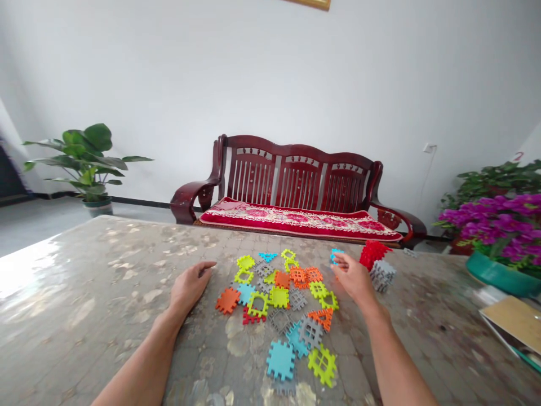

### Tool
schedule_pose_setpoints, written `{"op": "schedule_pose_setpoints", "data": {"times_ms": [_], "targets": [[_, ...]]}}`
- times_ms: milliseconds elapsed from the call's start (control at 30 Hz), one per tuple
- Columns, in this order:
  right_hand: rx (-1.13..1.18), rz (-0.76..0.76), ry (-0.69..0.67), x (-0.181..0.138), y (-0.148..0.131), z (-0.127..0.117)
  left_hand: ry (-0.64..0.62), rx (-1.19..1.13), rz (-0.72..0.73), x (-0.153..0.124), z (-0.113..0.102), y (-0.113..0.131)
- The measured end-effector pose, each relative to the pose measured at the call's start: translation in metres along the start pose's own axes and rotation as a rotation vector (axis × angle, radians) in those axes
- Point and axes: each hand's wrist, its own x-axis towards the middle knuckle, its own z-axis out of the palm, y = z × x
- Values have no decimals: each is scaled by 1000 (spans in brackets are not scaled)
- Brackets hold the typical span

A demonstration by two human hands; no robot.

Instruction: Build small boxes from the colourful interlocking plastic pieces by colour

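Note:
Several flat plastic interlocking tiles (287,304) in blue, lime, orange, grey and red lie scattered on a marbled table (93,293). My left hand (191,285) rests on the table left of the pile, fingers loosely curled, holding nothing. My right hand (354,277) is at the pile's right edge, its fingertips pinching a small blue tile (335,255). Just right of that hand stands a built piece of red tiles (373,252) and grey tiles (382,275).
A dark red wooden bench (296,192) with a red cushion stands behind the table. A green potted plant (87,163) is at the far left. Purple flowers in a teal pot (501,248) and a brown book (513,318) sit at the table's right.

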Motion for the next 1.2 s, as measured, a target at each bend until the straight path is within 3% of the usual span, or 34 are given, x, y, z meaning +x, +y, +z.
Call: {"op": "schedule_pose_setpoints", "data": {"times_ms": [200,400,600,700,833,933,1100,1200], "targets": [[7,-264,-340,-33,-57,49,-163,-298,200,-7,8,12],[-99,-500,-491,-64,-90,72,-325,-159,443,-21,8,34],[-17,-545,-437,-64,-81,69,-393,60,512,-27,9,39],[19,-422,-357,-56,-69,65,-356,-13,516,-27,8,39],[58,-178,-198,-43,-46,67,-282,-129,420,-23,8,37],[49,-91,-88,-36,-30,68,-218,-163,344,-21,8,35],[-143,-217,81,-37,-24,65,-105,-191,196,-17,6,30],[-158,-337,31,-43,-37,65,-81,-294,129,-16,5,27]]}}
